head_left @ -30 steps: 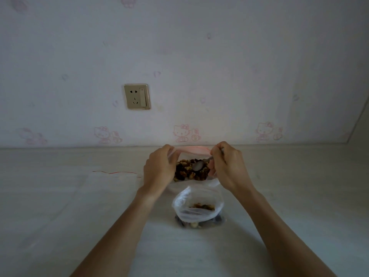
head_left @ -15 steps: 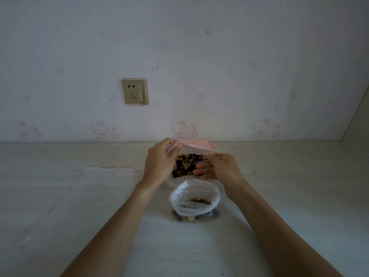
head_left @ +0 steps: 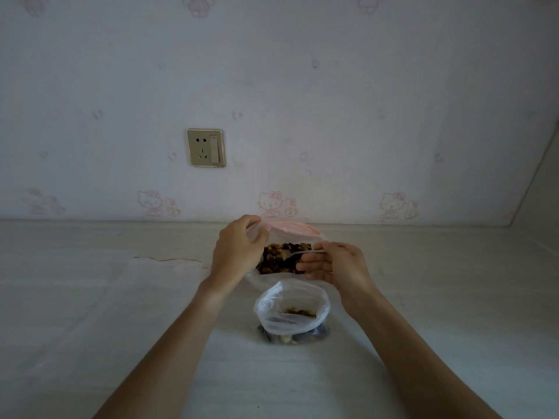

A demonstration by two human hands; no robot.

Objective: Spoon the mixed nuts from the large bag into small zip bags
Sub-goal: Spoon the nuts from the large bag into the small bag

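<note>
Pinching the near left edge of the large bag (head_left: 287, 229) between thumb and curled fingers, the left hand (head_left: 239, 252) holds the mouth up and wide, which looks like the whole point of that grip: a floppy plastic rim would fold in on itself otherwise and block the way in. The right hand (head_left: 335, 264) has the spoon (head_left: 298, 254) by its handle, thumb on top and fingers curled under, the bowl reaching leftward into the mixed nuts (head_left: 279, 258) heaped inside the bag; whether the bowl is loaded or only digging I cannot tell, since it is half lost among the dark pieces. Just in front of the large bag, nearer the person, stands the small zip bag (head_left: 292, 309), its mouth rolled open into a ring so it stays up unaided, with a shallow layer of nuts showing inside and more pressed against the clear bottom. Set that close, the spoon has only a brief trip back toward the body to tip out, so less should spill on the pale table (head_left: 121, 328). Off to the left lies a flat clear bag with a red zip line (head_left: 169, 260), probably a spare waiting its turn. Behind it all, a wall socket (head_left: 206, 148) sits on cartoon-printed wallpaper
</note>
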